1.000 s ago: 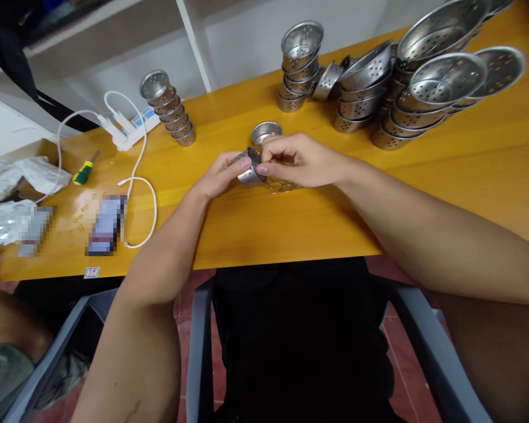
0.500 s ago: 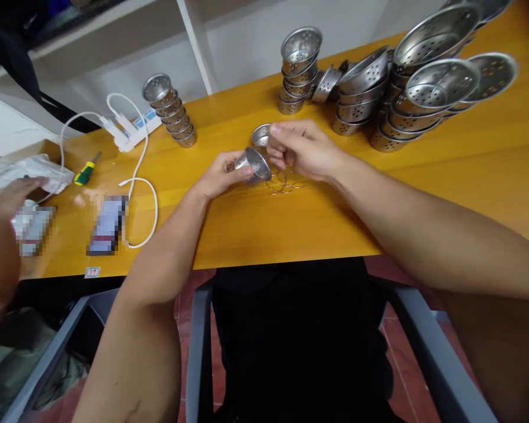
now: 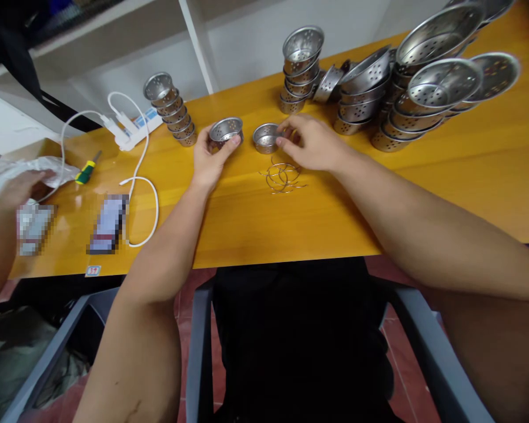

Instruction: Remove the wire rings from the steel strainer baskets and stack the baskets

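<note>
My left hand (image 3: pixel 211 157) holds a perforated metal cup (image 3: pixel 226 130) between thumb and fingers, its opening facing up, low over the table. Just right of it a second, shallow perforated cup (image 3: pixel 265 138) stands upright on the wood. The thumb and fingertips of my right hand (image 3: pixel 306 141) are at that cup's right rim, closed round its edge. Several thin wire rings (image 3: pixel 283 178) lie in a loose tangle in front of the second cup.
Stacked perforated cups (image 3: pixel 176 114) stand at the back left, with more stacks (image 3: pixel 361 94) at the back right. A power strip (image 3: pixel 136 130), white cable, screwdriver (image 3: pixel 86 171) and phone (image 3: pixel 109 224) lie left. Another person's hand (image 3: pixel 26 188) rests by a plastic bag.
My left hand has moved left and back, turning its cup from tilted to opening upward. My right hand has come down to the rim of the standing cup, which shows more fully.
</note>
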{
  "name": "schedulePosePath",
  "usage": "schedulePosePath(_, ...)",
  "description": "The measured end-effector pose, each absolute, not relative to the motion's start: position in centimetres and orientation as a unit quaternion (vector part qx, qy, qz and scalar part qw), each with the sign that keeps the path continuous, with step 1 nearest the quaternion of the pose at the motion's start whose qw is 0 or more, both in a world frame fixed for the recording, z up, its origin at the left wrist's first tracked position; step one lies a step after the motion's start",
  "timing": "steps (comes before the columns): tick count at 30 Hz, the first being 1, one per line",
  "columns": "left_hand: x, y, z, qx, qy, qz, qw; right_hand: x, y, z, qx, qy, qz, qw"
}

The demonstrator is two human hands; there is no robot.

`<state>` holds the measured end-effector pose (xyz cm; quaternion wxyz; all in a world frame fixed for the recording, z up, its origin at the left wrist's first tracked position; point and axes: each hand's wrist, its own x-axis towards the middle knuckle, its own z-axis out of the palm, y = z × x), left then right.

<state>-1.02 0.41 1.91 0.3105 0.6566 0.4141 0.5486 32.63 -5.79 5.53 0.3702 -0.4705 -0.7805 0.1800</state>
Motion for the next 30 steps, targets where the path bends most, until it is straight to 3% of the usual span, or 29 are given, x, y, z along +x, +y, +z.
schedulePosePath(9, -0.4, -1.4, 2.4, 0.708, 0.387, 0.495, 0.322, 30.5, -7.1, 5.0, -0.384, -0.826, 0.232, 0.341)
schedulePosePath(22, -1.2, -2.2, 2.9, 0.742, 0.4, 0.42, 0.336, 30.7, -7.3, 5.2, -0.386, -0.82, 0.232, 0.353)
schedulePosePath(26, -1.2, -2.2, 3.5, 0.743, 0.392, 0.409, 0.356, 30.7, -7.4, 5.7, -0.409, -0.811, 0.222, 0.354)
schedulePosePath(30, -0.8, -2.3, 3.8, 0.723, 0.412, 0.423, 0.359, 31.6, -9.1, 9.2, -0.489, -0.779, 0.17, 0.354)
